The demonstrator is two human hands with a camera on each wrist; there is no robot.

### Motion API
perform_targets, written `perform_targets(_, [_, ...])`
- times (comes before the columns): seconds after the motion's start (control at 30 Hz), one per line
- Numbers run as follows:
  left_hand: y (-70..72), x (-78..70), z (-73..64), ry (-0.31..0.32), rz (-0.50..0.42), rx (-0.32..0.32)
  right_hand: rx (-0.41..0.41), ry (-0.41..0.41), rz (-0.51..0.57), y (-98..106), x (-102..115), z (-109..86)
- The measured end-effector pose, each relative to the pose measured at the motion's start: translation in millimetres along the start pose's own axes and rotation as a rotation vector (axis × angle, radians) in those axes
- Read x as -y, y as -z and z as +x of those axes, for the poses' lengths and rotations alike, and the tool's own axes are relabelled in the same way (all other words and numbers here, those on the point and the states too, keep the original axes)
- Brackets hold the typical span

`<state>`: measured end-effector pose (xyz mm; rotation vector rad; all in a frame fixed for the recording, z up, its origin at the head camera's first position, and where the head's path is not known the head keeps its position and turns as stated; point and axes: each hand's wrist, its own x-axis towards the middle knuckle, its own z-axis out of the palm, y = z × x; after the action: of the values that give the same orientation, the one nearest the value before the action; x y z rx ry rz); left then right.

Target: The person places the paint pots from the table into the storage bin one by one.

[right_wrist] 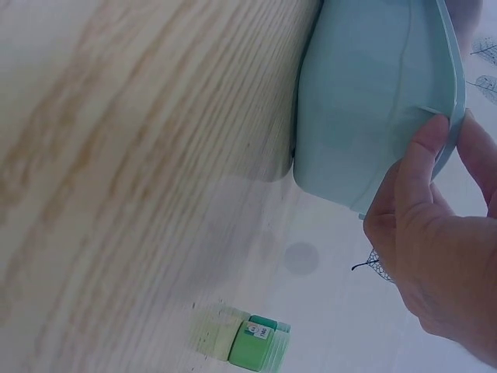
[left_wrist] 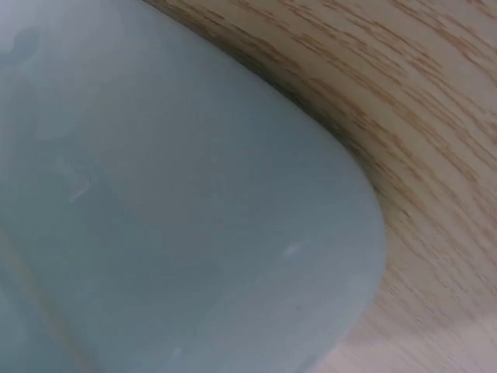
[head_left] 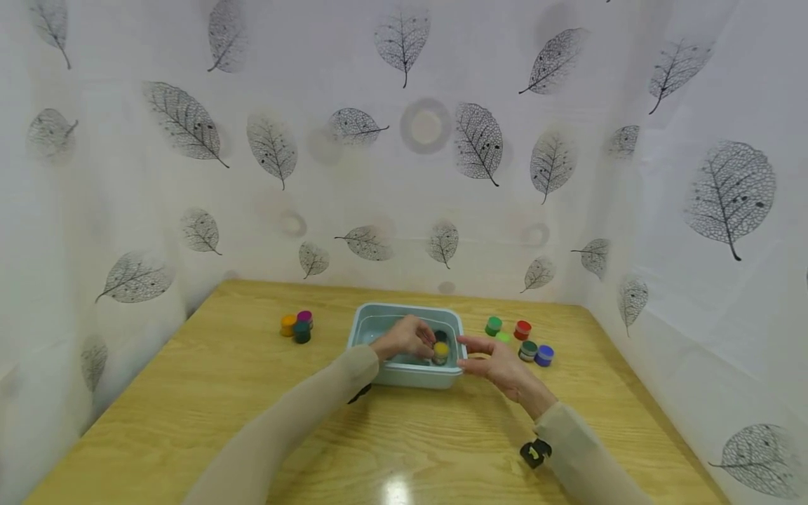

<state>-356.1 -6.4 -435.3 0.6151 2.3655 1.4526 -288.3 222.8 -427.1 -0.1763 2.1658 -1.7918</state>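
A pale blue plastic bin point(head_left: 413, 379) stands on the table. My left hand point(head_left: 409, 337) reaches down inside it, fingers bent beside a small yellow-lidded paint pot point(head_left: 440, 349). Whether those fingers hold a pot is hidden. Behind the yellow pot sits a dark-lidded pot point(head_left: 440, 336), partly covered. At the bin's right end, my right hand point(head_left: 501, 366) pinches the rim between thumb and fingers, as the right wrist view also shows at the bin wall point(right_wrist: 365, 101). In the left wrist view, the bin's outer wall point(left_wrist: 194, 194) fills most of the picture.
Left of the bin stand orange point(head_left: 288, 325), purple point(head_left: 305, 318) and dark green point(head_left: 302, 332) paint pots. On its right are several more, among them green point(head_left: 494, 325), red point(head_left: 522, 330) and blue point(head_left: 544, 355) ones. A leaf-patterned curtain point(head_left: 353, 175) hangs behind the wooden table point(head_left: 404, 435).
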Motion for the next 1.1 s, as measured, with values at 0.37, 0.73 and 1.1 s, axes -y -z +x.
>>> perform_targets(0.37, [9.7, -5.9, -3.2, -0.031, -0.012, 0.006, -0.002, -0.003, 0.004, -1, 1, -0.9])
perform_targets(0.73, [29.7, -15.2, -15.8, -0.067, -0.017, -0.008, -0.011, 0.002, -0.001, -2, 1, 0.1])
perform_targets(1.1, [60.8, -12.3, -34.5, -0.069, -0.071, -0.103, -0.016, 0.005, -0.031, -2, 1, -0.1])
